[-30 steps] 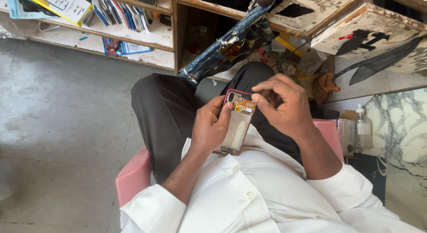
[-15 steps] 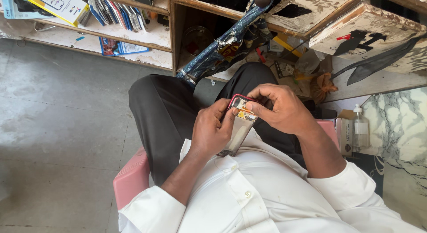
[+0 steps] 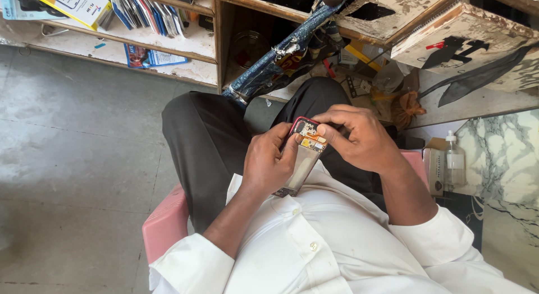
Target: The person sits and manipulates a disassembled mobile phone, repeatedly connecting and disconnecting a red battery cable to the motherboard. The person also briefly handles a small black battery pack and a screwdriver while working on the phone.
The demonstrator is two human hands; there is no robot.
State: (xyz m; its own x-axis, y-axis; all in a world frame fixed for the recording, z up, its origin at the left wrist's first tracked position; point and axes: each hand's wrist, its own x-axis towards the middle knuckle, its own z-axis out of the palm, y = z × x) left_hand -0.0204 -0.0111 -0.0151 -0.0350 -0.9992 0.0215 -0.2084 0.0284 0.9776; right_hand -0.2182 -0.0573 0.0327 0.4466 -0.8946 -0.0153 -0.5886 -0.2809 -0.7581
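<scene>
I sit on a pink stool [image 3: 164, 222] in dark trousers and a white shirt. My left hand [image 3: 268, 162] grips an opened phone [image 3: 302, 157] with a red frame, its back off and its circuit board and orange parts showing. The phone's lower end rests against my shirt. My right hand [image 3: 359, 138] covers the phone's upper right side, its fingertips pressing on the exposed board near the top. Both hands hold the phone over my lap.
Worn white shelves [image 3: 185, 44] with booklets and boxes stand ahead. A blue wrapped bar [image 3: 281, 61] leans from the shelf toward my knee. A clear pump bottle [image 3: 454, 159] and small box [image 3: 433, 169] sit right, by a marble-patterned surface [image 3: 505, 176]. Grey concrete floor [image 3: 73, 159] lies left.
My right fingers have slid down from the phone's top edge onto its exposed board. The view has shifted slightly; the phone stays in my left hand.
</scene>
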